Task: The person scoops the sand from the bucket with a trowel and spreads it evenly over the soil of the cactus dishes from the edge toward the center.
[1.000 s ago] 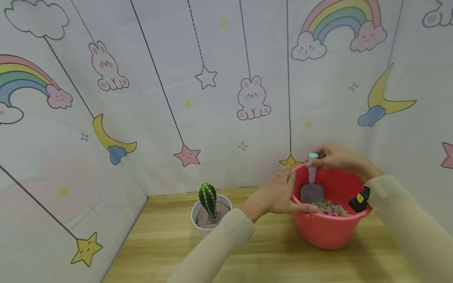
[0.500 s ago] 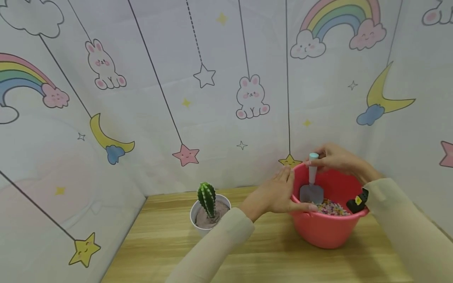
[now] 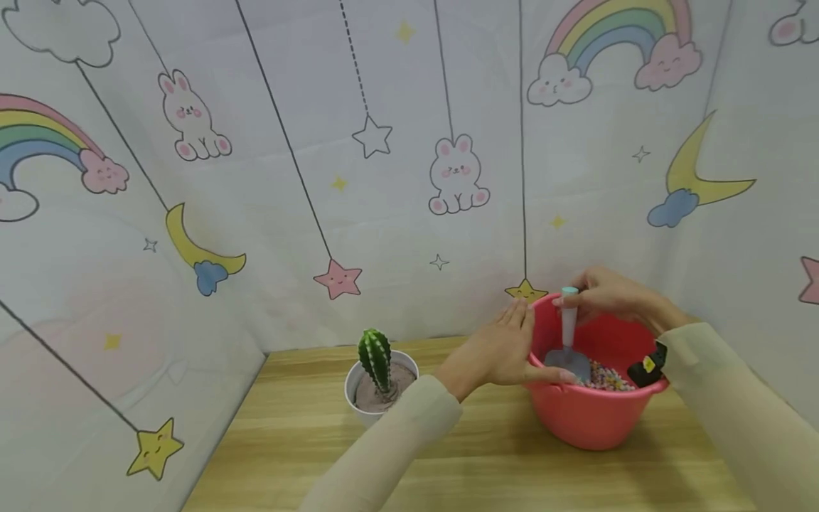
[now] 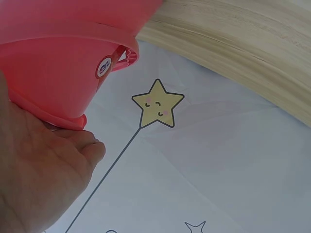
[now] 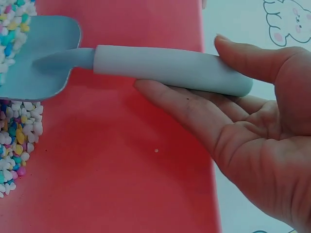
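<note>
My right hand (image 3: 604, 290) pinches the pale handle of a small shovel (image 3: 569, 327) above the red bucket (image 3: 591, 419). In the right wrist view, thumb and fingers lie on opposite sides of the shovel handle (image 5: 165, 68). The blue-grey blade (image 5: 48, 53) is partly sunk in small multicoloured pebbles (image 5: 17, 145), with some lying on it. At the bucket's left side, my left hand (image 3: 495, 352) holds the rim, thumb laid over the front edge and fingers along the outside. In the left wrist view, its fingers (image 4: 92, 150) sit against the bucket rim (image 4: 53, 119).
A green cactus (image 3: 375, 359) stands in a white pot (image 3: 350, 391) left of the bucket, just beyond the left sleeve. The wood-grain table (image 3: 281, 427) meets a patterned cloth backdrop (image 3: 397, 284). A black wrist camera (image 3: 648, 365) overlaps the bucket's right rim.
The right hand has moved down slightly with the shovel, and the blade has tilted and sunk lower into the pebbles. The left hand stays on the bucket rim.
</note>
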Available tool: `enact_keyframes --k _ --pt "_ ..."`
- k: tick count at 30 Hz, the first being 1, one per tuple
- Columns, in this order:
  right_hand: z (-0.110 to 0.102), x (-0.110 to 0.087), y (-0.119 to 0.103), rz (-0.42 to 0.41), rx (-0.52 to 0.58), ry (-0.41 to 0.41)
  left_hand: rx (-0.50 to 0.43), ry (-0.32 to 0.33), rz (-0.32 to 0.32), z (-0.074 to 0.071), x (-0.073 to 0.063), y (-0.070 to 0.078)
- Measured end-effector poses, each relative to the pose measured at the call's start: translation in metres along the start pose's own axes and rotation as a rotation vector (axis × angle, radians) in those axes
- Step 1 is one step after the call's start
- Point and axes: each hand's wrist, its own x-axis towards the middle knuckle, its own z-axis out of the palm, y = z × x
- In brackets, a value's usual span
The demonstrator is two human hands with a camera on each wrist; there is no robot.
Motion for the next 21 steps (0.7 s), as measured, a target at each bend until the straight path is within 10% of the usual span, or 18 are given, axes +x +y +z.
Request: enact_keyframes --k 21 --pt "-0.0008 -0.0066 -0.0029 0.054 0.072 -0.028 0.065 0.024 0.010 0.0031 0.0002 0.0015"
